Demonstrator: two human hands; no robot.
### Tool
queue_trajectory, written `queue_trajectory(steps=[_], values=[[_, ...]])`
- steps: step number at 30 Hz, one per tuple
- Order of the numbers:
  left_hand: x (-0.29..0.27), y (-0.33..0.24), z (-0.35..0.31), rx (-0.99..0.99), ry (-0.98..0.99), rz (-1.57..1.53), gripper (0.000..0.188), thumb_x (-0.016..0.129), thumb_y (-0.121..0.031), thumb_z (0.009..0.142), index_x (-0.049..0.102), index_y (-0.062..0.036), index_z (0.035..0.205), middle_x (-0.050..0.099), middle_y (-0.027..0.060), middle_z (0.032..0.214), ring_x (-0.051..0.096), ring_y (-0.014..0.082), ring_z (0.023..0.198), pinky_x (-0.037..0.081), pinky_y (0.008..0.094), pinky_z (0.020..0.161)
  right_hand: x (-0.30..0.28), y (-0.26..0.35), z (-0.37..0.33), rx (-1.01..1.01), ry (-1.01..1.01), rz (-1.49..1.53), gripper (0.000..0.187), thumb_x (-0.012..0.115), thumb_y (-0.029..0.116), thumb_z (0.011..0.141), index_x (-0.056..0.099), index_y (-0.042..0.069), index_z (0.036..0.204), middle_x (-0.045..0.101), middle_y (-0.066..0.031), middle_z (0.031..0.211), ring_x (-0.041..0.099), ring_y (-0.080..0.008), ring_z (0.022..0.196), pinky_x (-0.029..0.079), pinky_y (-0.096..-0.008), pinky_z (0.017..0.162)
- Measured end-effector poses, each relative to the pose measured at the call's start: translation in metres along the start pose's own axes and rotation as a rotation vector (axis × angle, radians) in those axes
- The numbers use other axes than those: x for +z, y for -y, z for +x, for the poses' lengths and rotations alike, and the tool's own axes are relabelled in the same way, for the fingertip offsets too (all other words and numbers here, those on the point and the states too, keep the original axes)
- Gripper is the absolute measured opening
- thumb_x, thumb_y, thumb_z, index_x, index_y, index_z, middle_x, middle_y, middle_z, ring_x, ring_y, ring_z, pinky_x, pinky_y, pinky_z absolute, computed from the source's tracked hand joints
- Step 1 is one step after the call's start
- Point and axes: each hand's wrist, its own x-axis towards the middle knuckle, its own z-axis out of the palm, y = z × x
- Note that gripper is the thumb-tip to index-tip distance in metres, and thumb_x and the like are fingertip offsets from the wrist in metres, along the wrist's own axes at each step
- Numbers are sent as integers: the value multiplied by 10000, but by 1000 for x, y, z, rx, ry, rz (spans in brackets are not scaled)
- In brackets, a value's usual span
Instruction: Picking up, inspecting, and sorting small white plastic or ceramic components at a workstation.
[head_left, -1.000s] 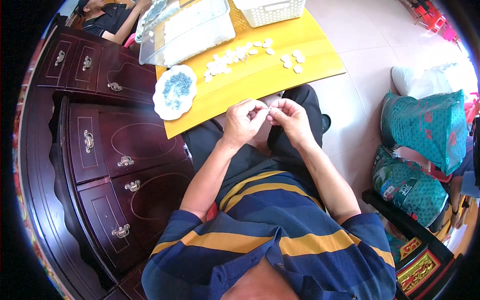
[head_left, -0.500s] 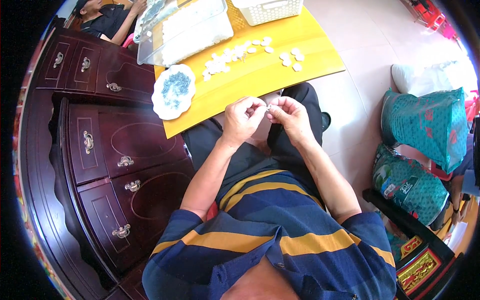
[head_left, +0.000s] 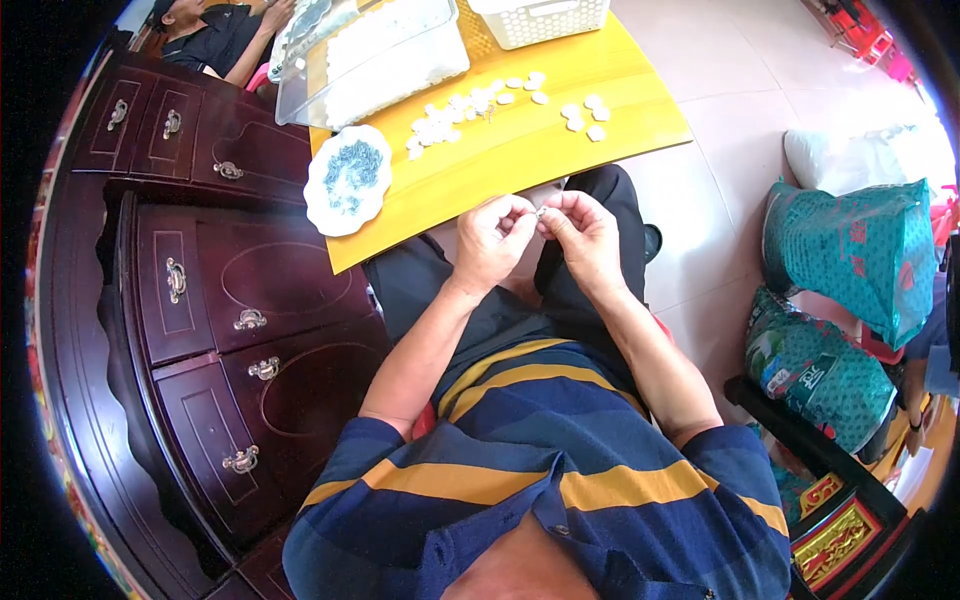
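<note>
Over my lap, just off the table's near edge, both hands meet with their fingertips almost touching. My right hand [head_left: 583, 240] is closed in a pinch on a small whitish piece [head_left: 541, 212], too tiny to name exactly. Thumb and forefinger of my left hand [head_left: 492, 242] press together beside it; what they grip is hidden. A scalloped white dish [head_left: 318, 197] of small dark bluish bits stands at the table's left. Several small white discs [head_left: 437, 126] lie loosely grouped in the middle, with another few white discs [head_left: 597, 133] farther right.
The yellow wooden table [head_left: 480, 165] also bears a clear plastic bin [head_left: 395, 62] of white pieces and a white perforated basket [head_left: 540, 22]. Dark wooden drawers [head_left: 270, 290] stand close on the left. Teal sacks [head_left: 850, 250] sit to the right. A person [head_left: 215, 42] is at the far left.
My left hand has shifted slightly to the right, toward the other hand. The fingertips of both hands stay together around the small piece.
</note>
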Motion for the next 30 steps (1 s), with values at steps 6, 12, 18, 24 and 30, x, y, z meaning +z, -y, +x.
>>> queue_trajectory(steps=[6,12,18,24,30], values=[[-11,-7,10,118,41,196,17,716,1,871,719,2,887,693,29,748,592,59,599,466,223,552,-3,0,3,-45,3,-129,80,666,0,943,693,-11,1017,708,-15,896,657,-84,829,544,-242,790],[-16,-12,18,219,122,296,27,721,4,845,723,2,872,660,57,721,557,95,545,441,258,521,-2,3,1,-84,-19,-283,82,671,-10,924,710,-12,996,717,-25,865,663,-87,816,549,-258,784],[-16,-14,18,212,143,279,23,713,10,848,725,7,868,655,52,718,557,91,555,437,256,526,-3,0,1,-66,-15,-259,89,673,-6,913,712,-12,993,716,-25,857,662,-84,801,549,-254,772],[-18,-17,18,174,152,240,25,707,13,853,726,8,869,655,44,720,558,88,569,435,253,532,-3,-4,1,-54,7,-168,80,672,-5,918,710,-11,988,713,-16,860,657,-72,807,545,-245,768],[-17,-15,15,211,141,251,21,708,9,862,727,3,869,666,45,737,573,88,584,450,252,543,-1,-4,-1,-19,25,-160,66,658,17,964,688,-5,1018,697,-6,879,646,-71,805,537,-228,763]])
